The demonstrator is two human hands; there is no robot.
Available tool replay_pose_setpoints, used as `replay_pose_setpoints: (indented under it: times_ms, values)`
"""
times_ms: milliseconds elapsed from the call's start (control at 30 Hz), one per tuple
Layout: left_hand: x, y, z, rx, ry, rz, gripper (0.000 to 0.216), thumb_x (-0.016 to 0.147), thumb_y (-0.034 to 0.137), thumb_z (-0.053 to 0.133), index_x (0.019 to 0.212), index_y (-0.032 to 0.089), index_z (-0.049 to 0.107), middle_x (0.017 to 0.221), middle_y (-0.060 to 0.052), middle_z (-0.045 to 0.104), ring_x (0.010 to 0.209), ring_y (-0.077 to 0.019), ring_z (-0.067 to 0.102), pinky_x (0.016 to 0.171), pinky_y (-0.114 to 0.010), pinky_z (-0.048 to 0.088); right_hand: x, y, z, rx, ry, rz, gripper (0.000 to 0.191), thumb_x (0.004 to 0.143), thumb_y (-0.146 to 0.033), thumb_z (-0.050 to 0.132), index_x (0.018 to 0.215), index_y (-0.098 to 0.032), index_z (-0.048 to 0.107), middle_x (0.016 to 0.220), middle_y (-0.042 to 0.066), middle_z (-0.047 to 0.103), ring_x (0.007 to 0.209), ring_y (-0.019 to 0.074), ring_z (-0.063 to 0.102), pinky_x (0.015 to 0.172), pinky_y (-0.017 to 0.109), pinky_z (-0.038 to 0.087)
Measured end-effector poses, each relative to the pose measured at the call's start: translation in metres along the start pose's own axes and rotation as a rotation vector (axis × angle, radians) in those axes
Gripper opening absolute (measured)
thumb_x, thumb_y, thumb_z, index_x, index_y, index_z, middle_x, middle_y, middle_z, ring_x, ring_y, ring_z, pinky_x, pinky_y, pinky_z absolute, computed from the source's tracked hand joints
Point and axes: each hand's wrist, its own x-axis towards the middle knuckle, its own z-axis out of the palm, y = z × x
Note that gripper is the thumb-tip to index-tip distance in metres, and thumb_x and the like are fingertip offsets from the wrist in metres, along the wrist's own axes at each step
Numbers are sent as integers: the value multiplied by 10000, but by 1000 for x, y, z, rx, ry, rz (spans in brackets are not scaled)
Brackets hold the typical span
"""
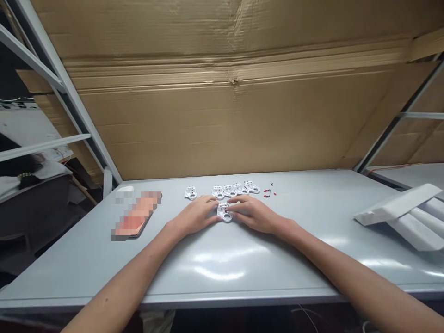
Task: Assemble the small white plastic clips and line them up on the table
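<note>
Between my two hands a small white plastic part (pixel 226 216) with a round ring lies on the grey table (pixel 215 277). My left hand (pixel 199 214) grips its left side, thumb near the lower edge and fingers curled over the top. From the other side my right hand (pixel 255 212) has its fingertips pressed on the part's right side; whether they pinch something tiny there is too small to make out. Behind the hands several like white parts (pixel 231 190) stand in a row, with one more white part (pixel 190 193) apart to the left.
Tiny red and black pieces (pixel 267 193) are scattered right of the row. A pixelated phone-like slab (pixel 140 215) lies at the left, near a white object (pixel 125 189). White folded packaging (pixel 402 215) sits at the right. A cardboard wall (pixel 222 129) closes the back.
</note>
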Motion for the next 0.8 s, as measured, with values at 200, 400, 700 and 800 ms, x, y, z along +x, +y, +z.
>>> replay_pose_setpoints:
  times_ms: [200,400,700,800]
  values:
    - [-1,6,1,15,13,-18,453,878,450,643,1243,190,570,1325,-141,568,1214,-313,530,992,-423,445,0,-1,-2,47,-23,-23,303,931,-207,523,1160,-256,716,1291,90,649,1170,271,600,989,439,471]
    - [2,14,4,22,54,-48,311,875,432,630,1074,192,623,1109,-104,655,1065,-294,591,910,-412,474,1,-6,-1,63,-62,-39,341,956,-240,490,1254,-238,654,1346,103,611,1214,272,570,1024,470,447]
    - [1,-23,-6,97,127,-133,378,883,482,573,1090,169,617,1268,-150,582,1207,-328,523,1018,-444,426,1,-10,4,16,-67,19,417,977,-378,469,1346,-208,565,1326,142,600,1187,287,568,1007,474,459]
    - [3,-45,2,95,154,-219,491,914,494,525,1264,150,544,1393,-177,494,1295,-330,459,1076,-472,379,0,-8,6,-5,-70,25,413,976,-390,466,1329,-207,576,1321,145,594,1171,287,570,996,475,463]
